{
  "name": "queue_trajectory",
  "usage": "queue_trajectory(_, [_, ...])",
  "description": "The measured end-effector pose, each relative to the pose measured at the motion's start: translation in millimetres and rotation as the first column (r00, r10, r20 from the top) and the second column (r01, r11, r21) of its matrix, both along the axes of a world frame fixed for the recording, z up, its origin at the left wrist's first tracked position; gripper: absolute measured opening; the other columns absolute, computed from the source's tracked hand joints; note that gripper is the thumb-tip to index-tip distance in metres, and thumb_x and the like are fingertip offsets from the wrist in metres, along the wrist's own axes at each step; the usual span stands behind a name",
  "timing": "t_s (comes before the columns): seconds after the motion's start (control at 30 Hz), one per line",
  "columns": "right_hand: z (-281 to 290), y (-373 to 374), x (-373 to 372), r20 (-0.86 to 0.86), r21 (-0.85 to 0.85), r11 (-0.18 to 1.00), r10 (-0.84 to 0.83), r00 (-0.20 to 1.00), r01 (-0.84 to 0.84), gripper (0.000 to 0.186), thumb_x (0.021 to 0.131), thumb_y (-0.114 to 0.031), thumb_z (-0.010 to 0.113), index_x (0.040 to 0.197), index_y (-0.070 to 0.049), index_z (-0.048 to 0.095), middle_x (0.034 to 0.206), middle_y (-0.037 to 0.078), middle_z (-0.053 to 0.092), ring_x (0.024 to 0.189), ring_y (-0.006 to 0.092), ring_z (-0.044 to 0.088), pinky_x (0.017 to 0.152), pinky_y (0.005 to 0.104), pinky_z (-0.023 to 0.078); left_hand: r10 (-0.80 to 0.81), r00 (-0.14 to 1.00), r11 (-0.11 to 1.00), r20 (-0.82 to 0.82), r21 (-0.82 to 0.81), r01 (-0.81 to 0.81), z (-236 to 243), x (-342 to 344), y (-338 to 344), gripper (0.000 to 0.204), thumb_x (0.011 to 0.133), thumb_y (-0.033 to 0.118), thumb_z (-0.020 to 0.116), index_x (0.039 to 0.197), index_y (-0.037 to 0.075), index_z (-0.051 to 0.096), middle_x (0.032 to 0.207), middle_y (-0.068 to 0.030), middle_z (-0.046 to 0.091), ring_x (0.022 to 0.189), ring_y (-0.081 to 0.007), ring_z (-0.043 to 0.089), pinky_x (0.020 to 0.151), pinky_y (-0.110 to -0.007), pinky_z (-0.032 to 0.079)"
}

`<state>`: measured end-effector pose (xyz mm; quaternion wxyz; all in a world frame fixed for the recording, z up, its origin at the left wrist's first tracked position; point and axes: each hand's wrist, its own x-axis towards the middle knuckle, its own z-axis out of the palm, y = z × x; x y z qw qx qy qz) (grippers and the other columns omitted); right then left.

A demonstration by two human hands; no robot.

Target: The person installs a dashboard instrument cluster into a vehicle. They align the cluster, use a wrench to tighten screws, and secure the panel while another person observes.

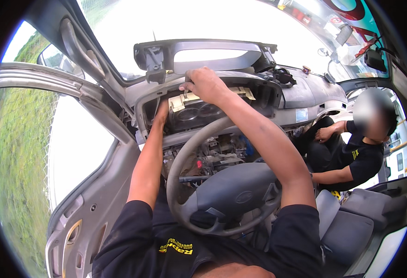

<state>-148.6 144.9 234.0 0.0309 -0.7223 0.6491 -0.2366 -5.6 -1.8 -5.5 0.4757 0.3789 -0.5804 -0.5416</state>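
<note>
An instrument cluster [198, 114] with round dials and a cream-coloured housing sits tilted in the dashboard opening behind the steering wheel. My left hand [162, 110] reaches into the opening at the cluster's left side; its fingers are hidden behind the housing. Above the cluster, at the upper lip of the opening, my right hand [207, 86] is closed with curled fingers. What those fingers hold, if anything, I cannot make out. Just beyond that hand, a grey cluster trim frame [217, 46] rests on top of the dashboard, against the windscreen.
The steering wheel [181, 162] stands between my forearms. Under the cluster, the dash is stripped, with wiring and brackets [222, 150] exposed. On the right, another person [356, 153] in a dark shirt sits by the passenger side. The driver's door [92, 208] is at my left.
</note>
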Motion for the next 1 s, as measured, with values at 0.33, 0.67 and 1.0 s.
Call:
queue_trajectory(0.33, [-13.8,-29.5,64.4,-0.126,0.008,0.989,0.146,0.981,-0.146,0.019,0.094,-0.012,0.070,0.102,0.005,0.070,0.099,0.030,0.074,0.100,0.0504,0.071,0.091,0.0544,0.057,-0.066,0.990,0.997,-0.124,-0.049,0.060,-16.9,-5.2,-16.0,0.056,0.109,0.041,0.057,0.149,0.001,0.058,0.151,-0.0113,0.058,0.138,-0.0239,0.053,0.118,-0.038,0.040])
queue_trajectory(0.67, [0.4,4.9,19.0,0.144,-0.086,0.966,-0.230,0.962,0.244,0.029,0.084,-0.019,0.082,0.099,0.005,0.077,0.096,0.029,0.075,0.097,0.0461,0.074,0.091,0.0502,0.059,-0.047,0.998,0.999,-0.053,0.017,0.048,-2.8,3.9,-11.1,0.058,0.109,0.042,0.057,0.150,0.000,0.057,0.152,-0.0119,0.057,0.139,-0.0240,0.053,0.118,-0.038,0.040])
queue_trajectory(1.0, [14.8,24.7,-2.3,0.021,0.041,0.940,-0.340,0.940,0.339,0.035,0.082,-0.022,0.085,0.099,0.007,0.077,0.092,0.029,0.076,0.096,0.0442,0.075,0.092,0.0480,0.061,-0.051,0.998,0.997,-0.029,0.060,0.053,3.1,7.6,-6.1,0.060,0.109,0.042,0.057,0.151,-0.002,0.056,0.153,-0.0125,0.056,0.140,-0.0241,0.052,0.118,-0.038,0.040])
